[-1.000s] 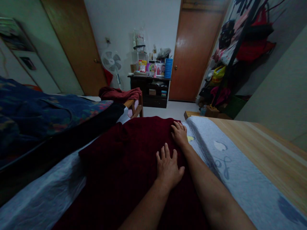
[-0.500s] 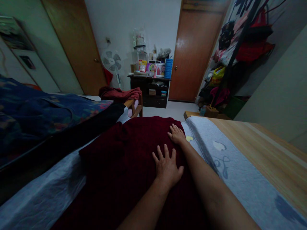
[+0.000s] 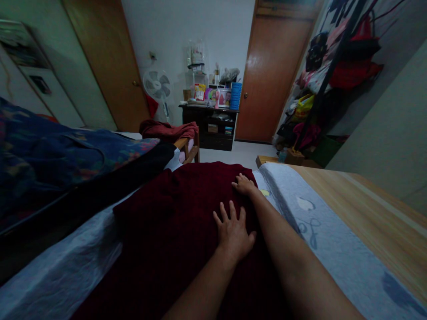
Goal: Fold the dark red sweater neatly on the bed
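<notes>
A dark red cloth (image 3: 187, 222) is spread over a bed with a pale blue patterned sheet (image 3: 320, 222). My left hand (image 3: 232, 233) lies palm down on the cloth, its fingers spread. Farther off, by the cloth's right far edge, my right hand (image 3: 244, 184) rests on the fabric with fingers apart. Neither hand grips anything. A few soft folds run through the cloth toward its left side.
A blue floral cloth (image 3: 76, 153) lies to the left over something black. Wooden boards (image 3: 363, 191) border the sheet on the right. Beyond the bed stand a white fan (image 3: 156, 86), a dark cabinet (image 3: 207, 142) and a closed door (image 3: 263, 75). Bags (image 3: 353, 66) hang at the right.
My right hand has shifted very slightly left on the cloth, its fingers a little more bent. My left hand has stayed nearly in place.
</notes>
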Tool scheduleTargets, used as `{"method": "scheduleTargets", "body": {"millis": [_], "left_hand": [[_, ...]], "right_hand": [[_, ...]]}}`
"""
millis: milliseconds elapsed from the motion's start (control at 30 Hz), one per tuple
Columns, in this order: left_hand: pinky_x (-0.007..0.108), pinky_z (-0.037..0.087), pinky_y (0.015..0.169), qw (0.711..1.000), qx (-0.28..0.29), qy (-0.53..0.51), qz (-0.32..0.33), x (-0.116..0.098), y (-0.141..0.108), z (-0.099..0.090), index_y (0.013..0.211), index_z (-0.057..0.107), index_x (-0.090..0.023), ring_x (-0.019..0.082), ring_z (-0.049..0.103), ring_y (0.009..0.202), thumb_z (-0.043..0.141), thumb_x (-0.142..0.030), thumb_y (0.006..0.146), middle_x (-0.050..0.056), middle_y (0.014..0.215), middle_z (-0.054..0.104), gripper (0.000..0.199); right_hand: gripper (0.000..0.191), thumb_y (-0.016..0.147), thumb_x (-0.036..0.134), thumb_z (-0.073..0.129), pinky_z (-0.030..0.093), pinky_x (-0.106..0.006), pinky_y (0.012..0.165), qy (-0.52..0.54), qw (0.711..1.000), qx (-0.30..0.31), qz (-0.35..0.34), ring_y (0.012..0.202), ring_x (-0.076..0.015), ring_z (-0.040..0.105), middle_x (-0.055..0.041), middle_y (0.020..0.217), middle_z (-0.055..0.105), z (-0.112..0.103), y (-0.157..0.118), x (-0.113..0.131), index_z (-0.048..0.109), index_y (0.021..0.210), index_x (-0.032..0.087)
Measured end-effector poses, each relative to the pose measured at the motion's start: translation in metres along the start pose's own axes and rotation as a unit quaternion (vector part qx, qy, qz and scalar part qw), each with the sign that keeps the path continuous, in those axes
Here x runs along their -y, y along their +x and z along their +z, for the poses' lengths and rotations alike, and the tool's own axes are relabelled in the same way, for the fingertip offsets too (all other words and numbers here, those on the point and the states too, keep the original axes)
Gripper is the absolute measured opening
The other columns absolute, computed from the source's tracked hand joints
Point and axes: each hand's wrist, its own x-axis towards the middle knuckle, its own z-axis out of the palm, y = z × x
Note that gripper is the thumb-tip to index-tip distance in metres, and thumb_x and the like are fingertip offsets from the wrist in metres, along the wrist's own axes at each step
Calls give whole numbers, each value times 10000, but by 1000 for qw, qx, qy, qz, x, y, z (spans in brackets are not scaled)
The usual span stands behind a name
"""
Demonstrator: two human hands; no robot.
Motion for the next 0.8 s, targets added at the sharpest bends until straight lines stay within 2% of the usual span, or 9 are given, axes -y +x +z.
{"method": "scheduleTargets", "body": {"millis": [67,167,367,467,567,700,800], "left_hand": [[698,98,1075,1000,6,2,-3,-1,0,0,1469,342,-261,477,85,1418,517,-669,749,145,1575,206,846],[694,98,1077,1000,15,10,-3,-1,0,0,1476,325,-264,471,85,1420,499,-675,756,143,1578,197,847],[698,96,1076,1000,5,10,-1,-1,0,1,1479,320,-259,471,82,1421,499,-667,757,142,1577,201,849],[701,95,1073,1000,5,8,-2,-1,0,1,1478,323,-261,474,90,1418,501,-664,759,142,1575,208,844],[699,92,1076,1000,1,12,-1,-1,0,3,1476,327,-263,473,93,1418,498,-665,763,143,1574,208,836],[696,87,1078,1000,-6,19,2,-1,0,5,1477,324,-263,472,84,1420,493,-674,765,146,1575,204,839],[694,88,1079,1000,-10,18,2,0,1,6,1476,326,-266,472,85,1420,492,-676,766,148,1573,208,837]], "right_hand": [[603,954,502,293,186,-510,1126,0,999,-33,-1,1449,-271,156,-113,1592,135,8,-7,-1,304,1461,174],[595,963,505,266,155,-480,1138,-6,996,-84,-10,1446,-245,165,-88,1592,157,17,-16,-3,285,1470,195],[572,950,506,310,173,-464,1126,-10,991,-130,-13,1429,-254,195,-84,1579,207,19,-19,-3,354,1439,214],[562,936,508,359,166,-456,1126,-11,986,-165,-6,1450,-285,107,-101,1594,132,19,-20,-2,409,1406,205],[589,939,503,354,139,-451,1137,-11,986,-164,-6,1461,-287,41,-115,1602,65,20,-19,-2,372,1432,181],[684,950,527,285,142,-449,1146,-5,991,-136,0,1458,-275,95,-127,1592,120,22,-15,-3,212,1502,129],[696,951,537,257,146,-451,1148,-1,993,-121,4,1455,-276,117,-124,1590,133,22,-13,-3,220,1500,112]]}}
